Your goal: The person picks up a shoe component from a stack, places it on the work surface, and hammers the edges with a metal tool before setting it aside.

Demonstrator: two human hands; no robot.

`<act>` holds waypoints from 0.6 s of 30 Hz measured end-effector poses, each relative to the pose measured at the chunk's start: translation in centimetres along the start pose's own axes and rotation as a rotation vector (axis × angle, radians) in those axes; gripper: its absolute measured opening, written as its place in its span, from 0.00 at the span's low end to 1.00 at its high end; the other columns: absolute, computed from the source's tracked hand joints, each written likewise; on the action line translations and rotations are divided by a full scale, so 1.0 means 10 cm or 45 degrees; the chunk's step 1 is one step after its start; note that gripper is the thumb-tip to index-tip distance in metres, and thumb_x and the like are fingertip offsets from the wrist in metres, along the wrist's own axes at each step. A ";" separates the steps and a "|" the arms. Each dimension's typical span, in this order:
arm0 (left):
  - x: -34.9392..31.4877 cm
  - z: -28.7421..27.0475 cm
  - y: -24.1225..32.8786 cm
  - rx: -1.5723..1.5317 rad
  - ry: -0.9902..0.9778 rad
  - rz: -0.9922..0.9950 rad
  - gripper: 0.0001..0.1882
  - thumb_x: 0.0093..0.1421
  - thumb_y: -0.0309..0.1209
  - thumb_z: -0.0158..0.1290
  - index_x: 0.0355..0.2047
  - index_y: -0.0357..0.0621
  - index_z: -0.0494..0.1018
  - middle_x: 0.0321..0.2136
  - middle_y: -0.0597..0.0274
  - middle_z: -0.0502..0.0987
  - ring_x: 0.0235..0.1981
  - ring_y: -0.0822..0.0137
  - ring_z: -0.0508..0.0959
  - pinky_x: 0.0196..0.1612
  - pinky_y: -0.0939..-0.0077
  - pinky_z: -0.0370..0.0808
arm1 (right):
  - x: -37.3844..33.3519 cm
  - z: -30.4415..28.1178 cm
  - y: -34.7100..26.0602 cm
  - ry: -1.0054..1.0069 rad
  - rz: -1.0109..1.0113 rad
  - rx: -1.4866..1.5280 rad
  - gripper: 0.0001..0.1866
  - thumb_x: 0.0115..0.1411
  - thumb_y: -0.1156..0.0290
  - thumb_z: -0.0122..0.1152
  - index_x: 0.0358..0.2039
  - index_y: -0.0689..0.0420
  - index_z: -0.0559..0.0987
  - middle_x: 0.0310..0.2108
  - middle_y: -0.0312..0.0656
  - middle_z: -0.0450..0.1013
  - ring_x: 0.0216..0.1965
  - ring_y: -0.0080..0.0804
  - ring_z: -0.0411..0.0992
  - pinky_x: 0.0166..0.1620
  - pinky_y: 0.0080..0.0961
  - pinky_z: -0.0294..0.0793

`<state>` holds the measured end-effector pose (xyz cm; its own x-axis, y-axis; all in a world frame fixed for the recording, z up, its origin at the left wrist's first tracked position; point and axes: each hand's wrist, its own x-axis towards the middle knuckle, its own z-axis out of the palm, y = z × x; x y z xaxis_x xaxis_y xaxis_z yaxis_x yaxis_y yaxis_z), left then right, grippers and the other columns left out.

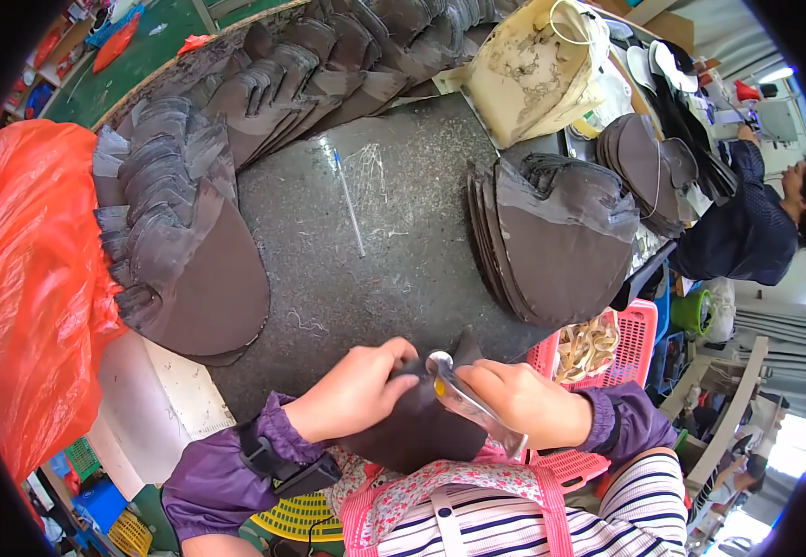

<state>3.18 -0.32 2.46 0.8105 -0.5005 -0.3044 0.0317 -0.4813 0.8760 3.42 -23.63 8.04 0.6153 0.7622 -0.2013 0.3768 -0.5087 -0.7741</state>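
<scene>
My left hand (357,390) pinches the upper edge of a dark brown, leather-like piece (422,432) at the near edge of the table, close to my lap. My right hand (524,401) is closed around a hammer (463,399), whose metal head has a round shiny face and a long flat tail. The round face is at the piece's edge, just right of my left fingertips. My right palm hides the handle. On the left is a fanned stack of similar brown pieces (222,288) with grey edges. A second stack (561,246) lies on the right.
A white pen (350,204) lies on the dark tabletop (329,288). More overlapping pieces (329,56) line the far edge, beside a stained cream container (528,79). Red plastic (36,278) bulges at left. A pink basket (640,334) stands right. A person (747,213) works beyond.
</scene>
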 end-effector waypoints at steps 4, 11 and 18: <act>0.02 0.02 0.10 -0.535 -0.174 -0.069 0.11 0.57 0.26 0.56 0.39 0.34 0.73 0.32 0.47 0.79 0.29 0.47 0.78 0.36 0.63 0.75 | -0.14 -0.21 -0.10 0.005 -0.015 -0.028 0.23 0.49 0.77 0.62 0.45 0.69 0.67 0.32 0.55 0.69 0.30 0.56 0.73 0.32 0.42 0.75; 0.21 0.01 -0.01 0.469 0.267 0.473 0.12 0.51 0.25 0.60 0.37 0.38 0.75 0.31 0.54 0.77 0.34 0.52 0.76 0.39 0.65 0.75 | -0.07 -0.12 0.01 -0.011 0.081 0.007 0.20 0.51 0.78 0.61 0.44 0.69 0.67 0.32 0.55 0.70 0.30 0.55 0.73 0.32 0.41 0.75; 0.40 -0.12 0.00 0.402 0.116 0.423 0.10 0.47 0.25 0.61 0.32 0.40 0.77 0.30 0.57 0.76 0.35 0.55 0.76 0.39 0.64 0.75 | -0.04 0.02 0.17 0.009 0.152 0.087 0.17 0.55 0.78 0.61 0.43 0.68 0.69 0.31 0.54 0.70 0.29 0.54 0.73 0.31 0.41 0.74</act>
<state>7.07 -1.47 1.71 0.7952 -0.6060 0.0196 -0.4063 -0.5085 0.7592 3.68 -24.76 6.70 0.6581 0.6946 -0.2905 0.2527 -0.5672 -0.7839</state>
